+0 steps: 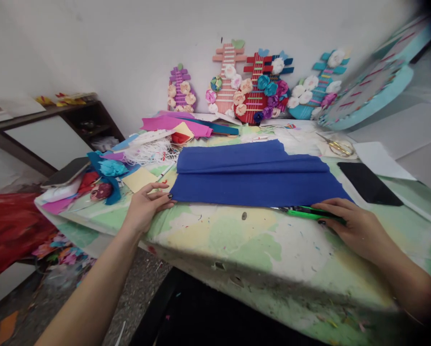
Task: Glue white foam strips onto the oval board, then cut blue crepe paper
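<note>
A deep blue sheet [242, 180], which looks like crepe paper or cloth, lies across the middle of the table with a long fold along it. At its near left corner, my left hand [148, 201] rests with fingers stretched out and apart, the fingertips touching the edge. My right hand [352, 226] is at the near right corner, its fingers closed round a green-and-black cutting tool [301, 213]. The tool's thin metal tip points left along the sheet's near edge. My fingers cover its right end, and its exact kind is unclear.
Guitar-shaped decorations [254, 91] with paper flowers lean on the wall. Gold-handled scissors [339, 146] and a black phone [368, 182] lie to the right. White strings [148, 149] and coloured scraps crowd the left. A small dark oval piece [244, 216] lies near the front.
</note>
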A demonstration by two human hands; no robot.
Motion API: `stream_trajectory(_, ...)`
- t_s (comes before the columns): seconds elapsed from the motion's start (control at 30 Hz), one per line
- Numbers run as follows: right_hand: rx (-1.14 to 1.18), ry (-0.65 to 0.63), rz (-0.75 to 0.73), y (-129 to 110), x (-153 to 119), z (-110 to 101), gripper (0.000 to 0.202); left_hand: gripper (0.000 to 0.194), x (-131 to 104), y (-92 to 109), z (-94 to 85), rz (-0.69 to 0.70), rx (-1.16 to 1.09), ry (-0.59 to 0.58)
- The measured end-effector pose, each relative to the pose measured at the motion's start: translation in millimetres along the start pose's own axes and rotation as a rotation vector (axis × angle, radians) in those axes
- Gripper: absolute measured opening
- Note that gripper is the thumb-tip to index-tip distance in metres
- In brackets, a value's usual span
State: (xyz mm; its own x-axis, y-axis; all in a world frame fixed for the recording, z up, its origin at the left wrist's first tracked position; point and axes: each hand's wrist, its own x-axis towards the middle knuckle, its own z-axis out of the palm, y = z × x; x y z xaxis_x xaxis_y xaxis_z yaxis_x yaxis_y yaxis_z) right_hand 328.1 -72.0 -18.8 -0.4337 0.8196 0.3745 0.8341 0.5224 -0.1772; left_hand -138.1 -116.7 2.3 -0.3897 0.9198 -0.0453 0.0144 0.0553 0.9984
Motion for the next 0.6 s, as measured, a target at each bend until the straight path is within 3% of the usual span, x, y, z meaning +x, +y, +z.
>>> stream_trajectory(0.1, -0.011, -0.007, -0.001, 1.9, -0.1, 1.0, 0.026, 0.044, 1.5, -1.7, 0.0, -0.041, -0.033, -0.060)
stream_trajectory(0.33, 0.013, 0.022, -0.033, 6.8, -0.2, 4.8, 0.029, 0.018, 7.2, -8.0, 2.7, -0.059, -0.124, 0.058)
stream_trajectory(0.6, 0.035, 0.008, -0.027, 7.8, 0.0, 5.9, 0.027, 0.030, 9.8, -5.5, 0.0, -0.077, -0.140, -0.023)
